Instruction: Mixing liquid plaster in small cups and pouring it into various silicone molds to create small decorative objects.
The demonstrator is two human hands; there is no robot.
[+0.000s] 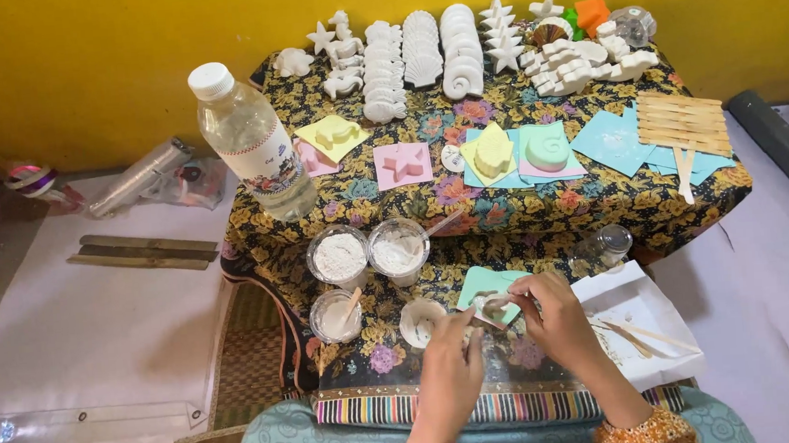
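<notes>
Low in the frame, we are gripping a small mould (493, 309) in our right hand (557, 316), while our left hand (450, 347) is pinching a stick (471, 316). Cups (369, 251) are crowding the left; bare white paper (641, 311) is lying right.

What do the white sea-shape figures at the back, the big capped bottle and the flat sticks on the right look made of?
White star and shell figures: probably cast plaster, matte, chalky, uniformly white. Large clear bottle with white cap: thin transparent plastic, glossy, liquid visible inside. Pale flat sticks laid side by side: likely unfinished wood, tan and dull, with faint grain.
</notes>
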